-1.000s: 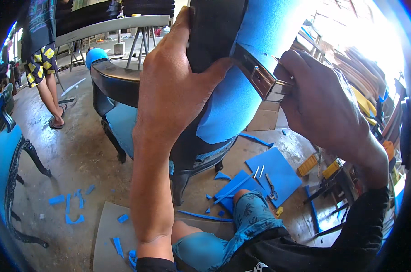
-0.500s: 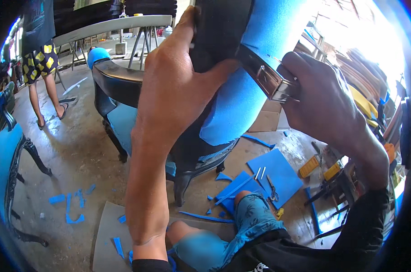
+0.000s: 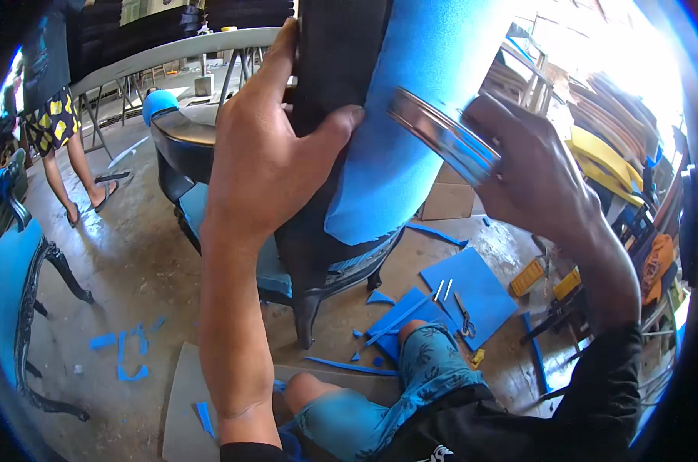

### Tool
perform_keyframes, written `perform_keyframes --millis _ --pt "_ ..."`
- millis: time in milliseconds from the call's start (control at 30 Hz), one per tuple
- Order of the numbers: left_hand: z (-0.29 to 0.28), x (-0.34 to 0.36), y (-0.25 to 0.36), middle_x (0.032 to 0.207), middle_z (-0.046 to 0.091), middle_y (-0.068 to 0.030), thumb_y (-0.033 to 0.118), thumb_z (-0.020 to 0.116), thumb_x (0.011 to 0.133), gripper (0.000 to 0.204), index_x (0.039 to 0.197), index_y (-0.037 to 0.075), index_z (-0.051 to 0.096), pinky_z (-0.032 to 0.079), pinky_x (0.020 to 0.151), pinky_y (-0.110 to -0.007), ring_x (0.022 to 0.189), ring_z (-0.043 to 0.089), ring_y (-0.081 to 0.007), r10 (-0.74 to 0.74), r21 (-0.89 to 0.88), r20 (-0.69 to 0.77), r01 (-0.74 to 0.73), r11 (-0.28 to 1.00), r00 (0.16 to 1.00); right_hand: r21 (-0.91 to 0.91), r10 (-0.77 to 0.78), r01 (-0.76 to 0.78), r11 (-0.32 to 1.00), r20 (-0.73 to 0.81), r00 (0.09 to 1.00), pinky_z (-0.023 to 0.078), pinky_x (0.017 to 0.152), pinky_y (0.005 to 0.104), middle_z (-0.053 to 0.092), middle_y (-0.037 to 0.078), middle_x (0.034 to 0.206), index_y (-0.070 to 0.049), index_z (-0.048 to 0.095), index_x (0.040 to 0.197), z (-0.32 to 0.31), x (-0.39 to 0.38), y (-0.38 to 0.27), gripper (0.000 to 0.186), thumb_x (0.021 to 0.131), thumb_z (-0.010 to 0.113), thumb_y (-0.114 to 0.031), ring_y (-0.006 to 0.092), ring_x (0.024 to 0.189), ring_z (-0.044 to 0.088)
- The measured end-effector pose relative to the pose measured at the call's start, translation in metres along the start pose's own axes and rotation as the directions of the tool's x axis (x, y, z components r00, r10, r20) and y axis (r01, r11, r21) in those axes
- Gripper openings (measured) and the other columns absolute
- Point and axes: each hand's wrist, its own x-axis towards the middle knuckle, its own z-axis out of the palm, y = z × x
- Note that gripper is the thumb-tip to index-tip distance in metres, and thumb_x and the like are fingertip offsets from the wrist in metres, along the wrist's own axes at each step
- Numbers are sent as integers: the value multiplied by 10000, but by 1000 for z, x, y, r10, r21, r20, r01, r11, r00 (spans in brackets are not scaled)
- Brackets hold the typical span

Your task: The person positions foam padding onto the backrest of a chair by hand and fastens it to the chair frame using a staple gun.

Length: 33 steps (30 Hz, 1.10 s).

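Note:
My left hand (image 3: 266, 165) grips the black frame (image 3: 340, 58) of a chair, thumb across its face and fingers reaching up the far edge. A sheet of blue foam (image 3: 430, 69) covers the curved side beside that frame. In my right hand (image 3: 537, 169) is a shiny metal staple gun (image 3: 441, 137), blurred a little by motion. Its nose points left and is over the foam, near my left thumb; whether it touches the foam I cannot tell. Lower down, the chair's black leg (image 3: 309, 312) stands on the floor.
Blue foam sheets (image 3: 484, 296) with scissors (image 3: 464, 314) and two white staple strips lie by my knees. Foam offcuts (image 3: 124, 354) are scattered leftward. Another blue-padded chair (image 3: 14, 269) stands at left. A person (image 3: 53, 115) is behind, near a long table. Yellow boxes (image 3: 527, 277) sit at right.
The staple gun has shifted left and down along the foam, tilting, and has left the frame's edge. My left thumb has moved left, still on the frame.

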Motion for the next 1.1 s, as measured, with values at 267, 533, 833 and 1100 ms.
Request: perform_keyframes --millis 267,533,833,1100 --pt "-3 -1 -9 1204 673 -192 198 776 866 608 1377 -7 517 506 1007 -409 1112 663 -271 150 54 32 -152 987 988 -18 109 -108 994 108 988 532 710 457 611 184 861 20 554 987 -13 -19 -25 231 764 614 12 366 753 667" --pt "2 1 -5 1204 682 -176 224 792 852 647 1387 -7 512 525 973 -392 1073 680 -255 107 21 13 -107 994 994 -67 35 -28 997 101 994 481 632 439 581 176 841 3 517 981 -7 -2 -31 263 738 588 74 380 706 619" --pt "-1 5 -6 1227 665 -183 205 772 846 656 1400 -5 490 515 959 -377 1090 664 -261 117 -54 11 -116 992 993 -160 88 -69 985 114 990 478 651 440 585 172 842 -7 519 968 -7 3 -37 259 737 612 62 363 707 619" --pt "-4 9 -12 1225 645 -220 195 742 845 674 1408 -26 445 498 977 -392 1119 648 -303 170 -176 35 -161 971 985 -212 30 -14 977 73 997 484 661 433 579 165 825 -4 526 966 -2 5 -36 256 740 634 47 353 720 626"
